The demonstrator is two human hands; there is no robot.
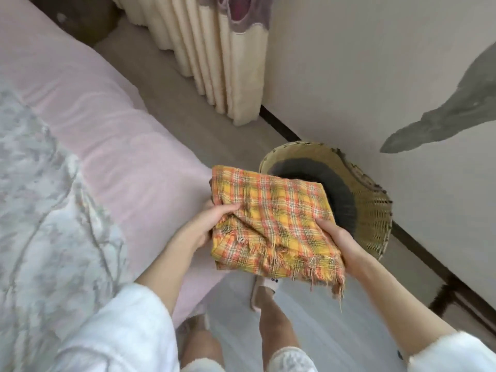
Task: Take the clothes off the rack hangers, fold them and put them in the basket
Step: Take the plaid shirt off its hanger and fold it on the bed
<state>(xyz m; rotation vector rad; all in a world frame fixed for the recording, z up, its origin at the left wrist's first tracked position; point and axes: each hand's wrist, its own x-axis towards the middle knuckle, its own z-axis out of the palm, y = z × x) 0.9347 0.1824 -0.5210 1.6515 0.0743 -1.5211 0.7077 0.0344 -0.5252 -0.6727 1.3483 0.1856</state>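
A folded yellow and orange plaid cloth (pixel 271 218) with a frayed fringe is held in the air in front of me. My left hand (pixel 212 221) grips its left edge, thumb on top. My right hand (pixel 334 237) grips its right edge the same way. Just behind the cloth stands a round woven basket (pixel 373 208) against the wall, and a dark grey garment (pixel 319 178) lies inside it. The cloth's far edge overlaps the basket's near rim. A grey garment (pixel 451 108) hangs at the upper right; no rack or hanger shows.
A bed with a pink sheet (pixel 102 124) and a pale patterned quilt (pixel 40 200) fills the left side. Cream curtains (pixel 220 49) hang at the back. The white wall with a dark skirting (pixel 418 248) runs along the right. My legs and slippers (pixel 264 288) stand on the pale floor.
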